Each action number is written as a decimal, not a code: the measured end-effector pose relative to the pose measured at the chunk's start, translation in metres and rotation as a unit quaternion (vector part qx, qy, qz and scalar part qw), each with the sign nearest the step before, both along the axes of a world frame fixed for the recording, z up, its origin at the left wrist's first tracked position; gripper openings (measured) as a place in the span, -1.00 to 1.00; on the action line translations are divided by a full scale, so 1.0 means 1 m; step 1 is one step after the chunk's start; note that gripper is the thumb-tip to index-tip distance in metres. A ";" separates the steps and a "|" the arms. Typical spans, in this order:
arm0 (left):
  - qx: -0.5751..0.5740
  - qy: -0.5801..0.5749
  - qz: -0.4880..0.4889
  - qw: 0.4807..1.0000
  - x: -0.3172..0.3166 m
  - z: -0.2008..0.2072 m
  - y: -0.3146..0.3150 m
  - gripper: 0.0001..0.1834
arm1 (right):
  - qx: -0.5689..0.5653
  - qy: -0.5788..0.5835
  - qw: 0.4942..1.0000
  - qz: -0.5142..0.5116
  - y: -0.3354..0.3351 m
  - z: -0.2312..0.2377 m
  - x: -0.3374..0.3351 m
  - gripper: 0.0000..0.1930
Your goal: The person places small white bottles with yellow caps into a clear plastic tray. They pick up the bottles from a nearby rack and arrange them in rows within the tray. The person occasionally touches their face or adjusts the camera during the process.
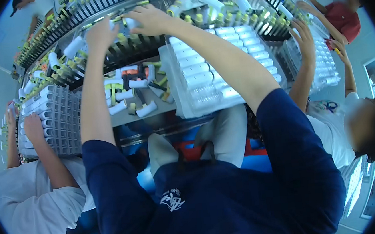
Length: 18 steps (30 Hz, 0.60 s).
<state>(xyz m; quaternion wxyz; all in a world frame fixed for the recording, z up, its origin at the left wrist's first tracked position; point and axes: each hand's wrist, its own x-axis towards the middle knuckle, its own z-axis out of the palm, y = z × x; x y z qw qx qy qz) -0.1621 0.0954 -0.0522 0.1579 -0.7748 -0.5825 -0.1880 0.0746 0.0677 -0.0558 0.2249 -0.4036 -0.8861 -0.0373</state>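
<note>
Both of my arms reach forward over a black slotted rail (135, 54) with yellow-green pieces along it. My left hand (101, 35) is closed, fingertips pointing inward; what it pinches is too small to make out. Beside it, my right hand (151, 20) curls its fingers around a short white plastic tube (131, 23), partly hidden by them. Below my right forearm, a clear plastic tray (180, 104) holds rows of white tubular parts (196, 69). Between my arms lies a loose pile of white, yellow-green, orange and black plastic parts (136, 84).
More loose parts (204, 6) lie beyond the rail. A co-worker at left touches a stack of filled trays (47, 116). On the right, another co-worker's hand (303, 37) is near more trays (318, 61). People also stand across the line.
</note>
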 end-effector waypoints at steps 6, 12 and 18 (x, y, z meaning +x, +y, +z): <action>0.335 -0.184 -0.015 0.924 0.041 -0.006 -0.121 -0.77 | 0.065 -0.013 0.996 0.056 -0.081 0.017 0.003 -0.52; 0.053 -0.403 -0.192 0.893 0.146 -0.014 -0.258 -0.94 | -0.140 -0.073 0.985 -0.068 -0.247 0.061 0.133 -0.80; -0.157 -0.155 -0.267 0.938 0.189 -0.025 -0.245 -0.78 | -0.214 -0.054 0.968 -0.120 -0.294 0.000 0.187 -0.75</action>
